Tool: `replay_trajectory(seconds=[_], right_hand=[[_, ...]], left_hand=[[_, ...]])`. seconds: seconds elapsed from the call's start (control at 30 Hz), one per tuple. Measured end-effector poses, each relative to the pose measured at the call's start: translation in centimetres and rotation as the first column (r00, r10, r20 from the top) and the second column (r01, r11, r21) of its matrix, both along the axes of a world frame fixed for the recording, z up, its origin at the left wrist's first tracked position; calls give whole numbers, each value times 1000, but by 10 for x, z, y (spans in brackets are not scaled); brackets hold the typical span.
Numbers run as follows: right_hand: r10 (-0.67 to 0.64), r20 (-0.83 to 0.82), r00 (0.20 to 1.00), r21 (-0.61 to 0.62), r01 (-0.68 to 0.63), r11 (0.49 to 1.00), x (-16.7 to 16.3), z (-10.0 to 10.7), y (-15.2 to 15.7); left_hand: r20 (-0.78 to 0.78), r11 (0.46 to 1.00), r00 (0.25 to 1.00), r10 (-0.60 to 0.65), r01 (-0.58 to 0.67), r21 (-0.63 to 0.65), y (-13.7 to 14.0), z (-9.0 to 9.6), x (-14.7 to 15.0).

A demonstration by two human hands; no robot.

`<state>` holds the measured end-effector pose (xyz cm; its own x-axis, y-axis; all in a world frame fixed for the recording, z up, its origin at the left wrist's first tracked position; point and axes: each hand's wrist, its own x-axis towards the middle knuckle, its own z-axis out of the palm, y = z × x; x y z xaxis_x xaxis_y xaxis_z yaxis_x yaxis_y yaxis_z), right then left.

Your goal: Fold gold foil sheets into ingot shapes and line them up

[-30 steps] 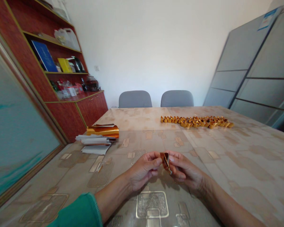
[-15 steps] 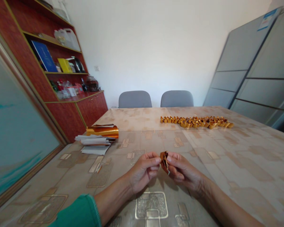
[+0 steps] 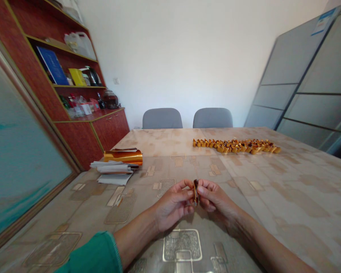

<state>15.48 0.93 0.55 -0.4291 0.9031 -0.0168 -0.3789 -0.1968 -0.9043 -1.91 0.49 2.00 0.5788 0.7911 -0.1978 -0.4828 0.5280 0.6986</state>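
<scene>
A small piece of folded gold foil paper (image 3: 196, 192) is held upright between my two hands, above the near middle of the table. My left hand (image 3: 174, 203) pinches its left side between thumb and fingers. From the other side my right hand (image 3: 216, 197) grips it the same way, the thumb on the near face. The folded paper looks narrow, seen almost edge-on, and fingers cover part of it.
Many folded gold paper pieces (image 3: 235, 146) stand in rows at the table's back right. To the left lie a stack of pale sheets (image 3: 113, 172) and curled gold paper (image 3: 123, 156). Two grey chairs (image 3: 162, 118) stand behind the patterned table (image 3: 272, 212). A red cabinet (image 3: 108, 127) is at left.
The folded paper has been squeezed flatter and turned more edge-on. My right hand has shifted slightly left, closer to my left hand.
</scene>
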Motion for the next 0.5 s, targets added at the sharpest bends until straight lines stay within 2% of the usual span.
replay_trajectory(seconds=[0.27,0.5], right_hand=[[142,17,990,-80,-140,987,10,6,4],[204,3,979,-139,-202,969,15,7,4]], left_hand=[[18,993,994,-110,110,-30,2,3,-7],[23,992,994,-108,109,-67,4,-1,-8]])
